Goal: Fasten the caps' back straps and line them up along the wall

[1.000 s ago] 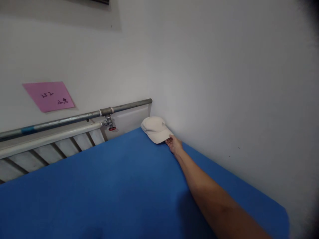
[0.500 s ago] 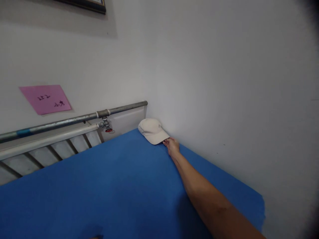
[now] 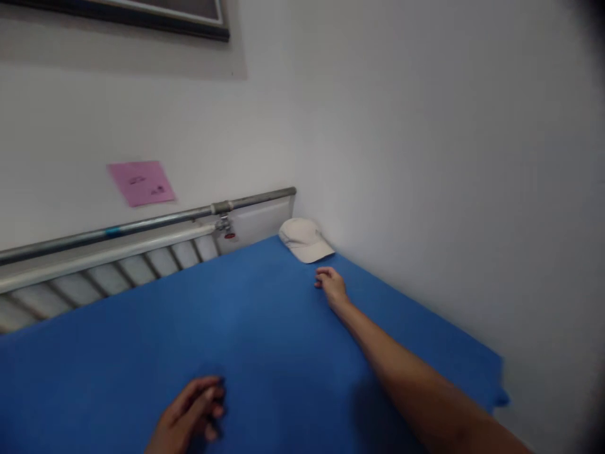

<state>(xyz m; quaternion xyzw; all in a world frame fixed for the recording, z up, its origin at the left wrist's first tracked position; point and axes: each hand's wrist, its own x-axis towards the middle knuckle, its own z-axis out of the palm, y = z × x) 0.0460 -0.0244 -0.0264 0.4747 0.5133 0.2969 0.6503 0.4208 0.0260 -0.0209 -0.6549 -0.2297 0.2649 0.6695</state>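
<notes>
A cream baseball cap [image 3: 305, 241] lies in the far corner of the blue-covered surface [image 3: 265, 315], its brim pointing to the front right. Just in front of the brim is my right hand [image 3: 332, 286], apart from the cap. Its fingers are loosely bent and I see nothing in them. Low in the view, my left hand [image 3: 189, 413] hovers over or rests on the blue cover, fingers bent and somewhat apart. It is slightly blurred, and no held thing shows.
White walls meet behind the cap. Along the left wall run a metal pipe [image 3: 161, 221], a valve with a red handle [image 3: 229, 236] and a white radiator [image 3: 108, 277]. A pink paper note [image 3: 144, 183] and a dark picture frame [image 3: 189, 28] are on that wall.
My right hand has let go of the cap's brim and drawn back towards me. My left hand has come up into view from the bottom edge. The view has shifted left.
</notes>
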